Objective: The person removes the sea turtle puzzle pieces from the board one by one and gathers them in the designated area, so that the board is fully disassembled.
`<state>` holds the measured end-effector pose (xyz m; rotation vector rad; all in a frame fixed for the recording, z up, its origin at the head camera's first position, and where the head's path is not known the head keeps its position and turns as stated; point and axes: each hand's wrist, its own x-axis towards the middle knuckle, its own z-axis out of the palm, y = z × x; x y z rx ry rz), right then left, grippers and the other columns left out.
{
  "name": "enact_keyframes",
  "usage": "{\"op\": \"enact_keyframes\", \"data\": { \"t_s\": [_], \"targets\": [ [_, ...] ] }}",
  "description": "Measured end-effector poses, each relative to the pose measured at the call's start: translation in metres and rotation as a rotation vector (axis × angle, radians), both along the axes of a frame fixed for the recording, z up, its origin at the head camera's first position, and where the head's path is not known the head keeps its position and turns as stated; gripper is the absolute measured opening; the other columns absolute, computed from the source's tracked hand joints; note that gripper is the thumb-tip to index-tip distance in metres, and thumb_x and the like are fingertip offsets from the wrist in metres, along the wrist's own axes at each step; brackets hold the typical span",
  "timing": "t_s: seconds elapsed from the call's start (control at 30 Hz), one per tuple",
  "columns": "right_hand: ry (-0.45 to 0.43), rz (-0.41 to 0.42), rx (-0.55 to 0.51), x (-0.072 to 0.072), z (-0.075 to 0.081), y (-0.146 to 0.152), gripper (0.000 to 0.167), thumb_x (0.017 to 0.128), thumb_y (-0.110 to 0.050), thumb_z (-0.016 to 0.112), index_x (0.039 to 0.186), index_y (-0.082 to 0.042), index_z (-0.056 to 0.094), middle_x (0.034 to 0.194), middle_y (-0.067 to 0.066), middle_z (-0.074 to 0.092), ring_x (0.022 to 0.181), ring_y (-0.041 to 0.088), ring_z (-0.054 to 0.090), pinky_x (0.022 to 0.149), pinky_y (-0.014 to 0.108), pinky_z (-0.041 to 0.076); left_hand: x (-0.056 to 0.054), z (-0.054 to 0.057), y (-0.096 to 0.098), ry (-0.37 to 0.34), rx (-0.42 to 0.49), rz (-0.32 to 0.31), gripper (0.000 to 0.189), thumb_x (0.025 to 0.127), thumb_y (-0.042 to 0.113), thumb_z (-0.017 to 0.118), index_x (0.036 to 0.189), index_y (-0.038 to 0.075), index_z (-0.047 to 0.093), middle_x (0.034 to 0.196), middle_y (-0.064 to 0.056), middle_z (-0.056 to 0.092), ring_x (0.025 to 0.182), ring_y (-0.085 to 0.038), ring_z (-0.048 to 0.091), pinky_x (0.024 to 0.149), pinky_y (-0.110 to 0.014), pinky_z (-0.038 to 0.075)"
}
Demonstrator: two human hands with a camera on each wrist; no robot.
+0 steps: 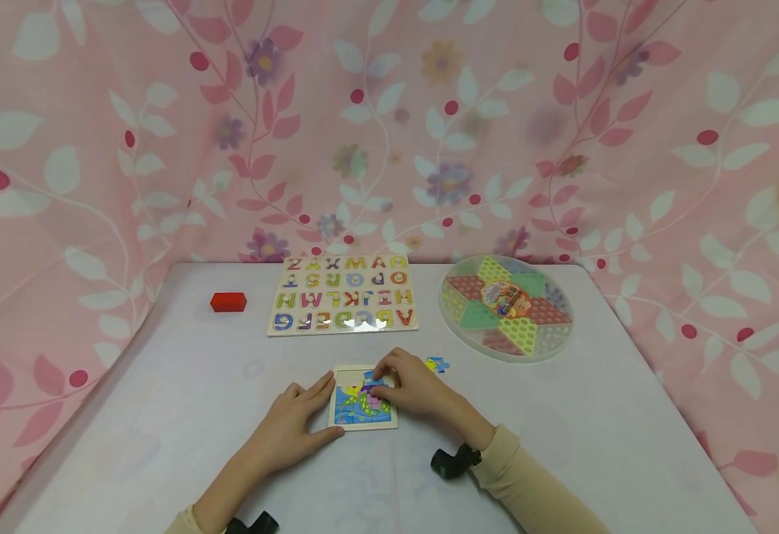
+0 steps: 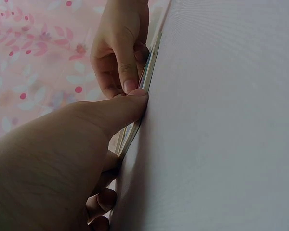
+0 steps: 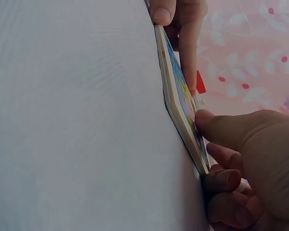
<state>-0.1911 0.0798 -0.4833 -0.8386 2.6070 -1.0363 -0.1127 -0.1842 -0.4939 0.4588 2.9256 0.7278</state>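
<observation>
A small jigsaw puzzle [image 1: 362,417] in a pale wooden frame lies on the table, its blue, yellow and green picture partly filled in. My left hand [image 1: 299,415] steadies the frame's left side, index finger along the upper left edge and thumb at the lower left corner. Over the upper right part of the picture, my right hand [image 1: 416,382] holds a blue puzzle piece [image 1: 370,377] between thumb and index finger. The fingers partly cover this piece. In the right wrist view, the right thumb [image 3: 216,126] touches the picture side. A loose puzzle piece [image 1: 439,364] lies just beyond the right hand.
Behind the puzzle lies an alphabet board [image 1: 342,294] with colourful letters. To its right is a round Chinese checkers board [image 1: 505,308] in clear plastic. A red block [image 1: 228,302] sits at the back left. A pink floral curtain [image 1: 389,126] hangs behind the white table [image 1: 162,400].
</observation>
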Motion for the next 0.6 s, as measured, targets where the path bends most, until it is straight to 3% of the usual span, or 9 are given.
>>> {"op": "enact_keyframes", "data": {
  "t_s": [0.13,0.33,0.6],
  "targets": [
    [0.007,0.010,0.003,-0.0005,0.0000,0.0009,0.031,0.096,-0.028,0.081,0.122,-0.011,0.073,0.113,0.001,0.063,0.093,0.013,0.054,0.077,0.027,0.045,0.0008,0.0007,0.0000,0.016,0.002,-0.002,0.087,0.089,0.057,0.081,0.159,0.016,0.051,0.166,0.006,0.046,0.096,-0.009,0.044,0.076,-0.028,0.039],
    [0.000,0.021,-0.002,-0.0021,0.0006,0.0038,0.036,0.097,-0.026,0.080,0.130,-0.012,0.073,0.110,-0.001,0.063,0.079,0.010,0.052,0.070,0.024,0.045,0.0014,0.0005,0.0002,0.012,0.001,0.004,0.087,0.089,0.057,0.081,0.159,0.017,0.051,0.166,0.007,0.046,0.095,-0.009,0.044,0.075,-0.028,0.039],
    [-0.017,0.009,-0.015,-0.0029,-0.0005,0.0046,0.031,0.095,-0.028,0.083,0.122,-0.013,0.076,0.111,-0.002,0.063,0.076,0.009,0.052,0.069,0.024,0.044,0.0012,0.0027,0.0009,0.015,-0.001,0.009,0.087,0.088,0.059,0.081,0.159,0.017,0.052,0.164,0.005,0.049,0.094,-0.009,0.044,0.073,-0.027,0.038]
  ]
}}
